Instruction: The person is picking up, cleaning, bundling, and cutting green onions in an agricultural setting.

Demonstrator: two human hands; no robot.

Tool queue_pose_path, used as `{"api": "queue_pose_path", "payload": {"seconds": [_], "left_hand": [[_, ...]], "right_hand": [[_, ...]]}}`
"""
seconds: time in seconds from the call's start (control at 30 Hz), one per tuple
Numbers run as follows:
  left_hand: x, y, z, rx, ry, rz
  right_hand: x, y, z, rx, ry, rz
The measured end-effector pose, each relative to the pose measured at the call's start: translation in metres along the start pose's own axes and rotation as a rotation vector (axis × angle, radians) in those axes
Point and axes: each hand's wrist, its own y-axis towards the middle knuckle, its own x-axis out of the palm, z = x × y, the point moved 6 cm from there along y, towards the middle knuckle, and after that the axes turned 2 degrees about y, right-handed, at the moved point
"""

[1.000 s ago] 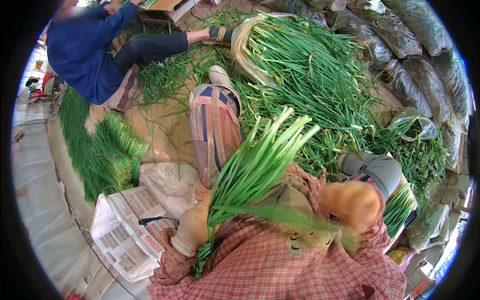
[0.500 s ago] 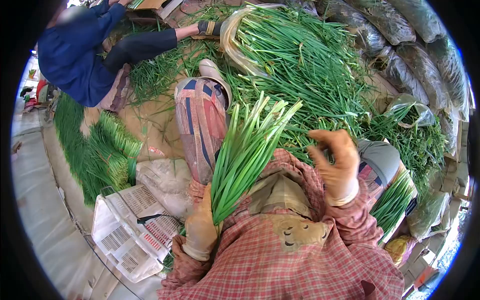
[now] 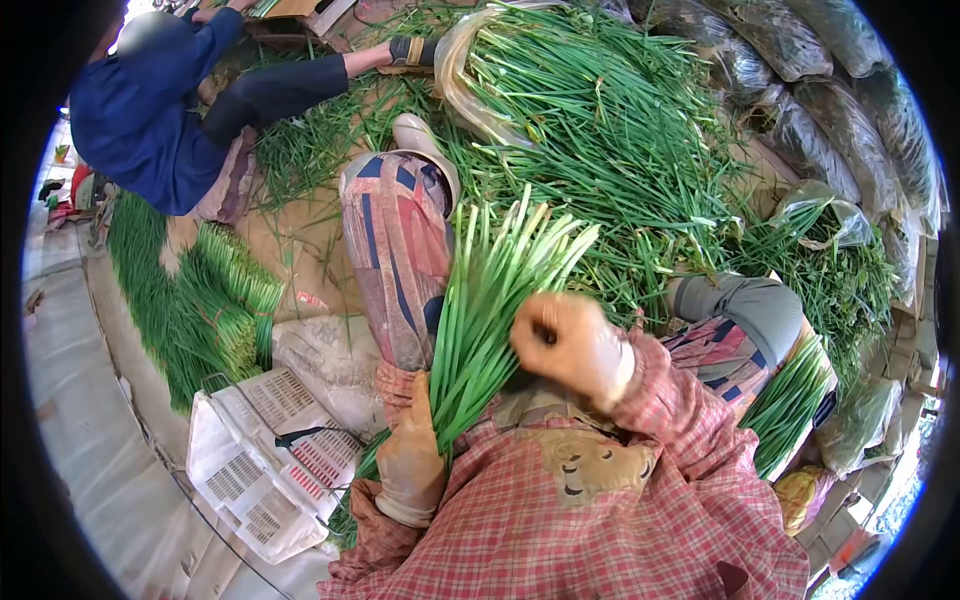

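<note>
My gloved left hand (image 3: pixel 412 455) is wrapped around the lower, leafy part of a bunch of garlic chives (image 3: pixel 480 330). The bunch slants upward over my lap, its pale stalk ends fanned at the top. Just right of the bunch is my gloved right hand (image 3: pixel 570 345), somewhat blurred. Its fingers curl round to the thumb, leaving a dark gap inside the loop; whether a thin stalk is pinched there cannot be made out.
A big pile of loose chives (image 3: pixel 600 130) spreads ahead, partly in a clear plastic bag (image 3: pixel 458 75). Tied bundles (image 3: pixel 225 320) lie left, near a white plastic basket (image 3: pixel 260 470). Filled plastic sacks (image 3: pixel 820 130) are stacked at right. Another person (image 3: pixel 150 120) sits at upper left.
My right hand has moved left and down, from above my right knee to beside the bunch, and its fingers have curled closer together. My left hand keeps its hold, shifted slightly down.
</note>
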Motion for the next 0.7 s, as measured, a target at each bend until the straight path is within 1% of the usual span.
{"api": "queue_pose_path", "payload": {"seconds": [0.03, 0.07, 0.1, 0.17, 0.27, 0.33, 0.4, 0.5, 0.6, 0.63, 0.67, 0.7], "left_hand": [[0.0, 0.0, 0.001, 0.003, 0.011, -0.002], [0.001, 0.001, 0.001, 0.006, 0.019, -0.004], [0.002, 0.0, 0.001, 0.008, 0.023, -0.003], [0.003, 0.001, 0.002, 0.013, 0.03, 0.001], [0.004, 0.002, 0.001, 0.017, 0.041, 0.006], [0.006, 0.003, 0.001, 0.021, 0.048, 0.008], [0.007, 0.001, 0.0, 0.021, 0.054, 0.006], [0.009, -0.002, 0.001, 0.018, 0.072, -0.001], [0.01, -0.006, 0.0, 0.021, 0.077, 0.005], [0.01, -0.006, -0.001, 0.025, 0.076, 0.012], [0.01, -0.006, -0.001, 0.03, 0.075, 0.018], [0.009, -0.005, -0.002, 0.032, 0.073, 0.017]], "right_hand": [[0.008, -0.012, -0.012, 0.033, 0.337, -0.164], [0.006, -0.025, -0.035, -0.156, 0.418, -0.307], [-0.003, -0.039, -0.061, -0.285, 0.685, -0.595], [-0.015, -0.065, -0.098, -0.619, 1.031, -0.984], [-0.04, -0.046, -0.067, -0.406, 0.724, -0.846], [-0.074, -0.014, -0.049, -0.213, -0.439, 0.029], [-0.076, -0.001, -0.025, -0.127, -0.73, 0.143], [-0.059, 0.003, 0.013, -0.106, -0.662, 0.083], [-0.05, -0.001, 0.027, -0.092, -0.375, 0.015], [-0.053, -0.005, 0.032, -0.074, -0.202, 0.066], [-0.056, -0.009, 0.045, 0.094, 0.06, 0.077], [-0.059, -0.01, 0.042, 0.103, 0.07, 0.054]]}}
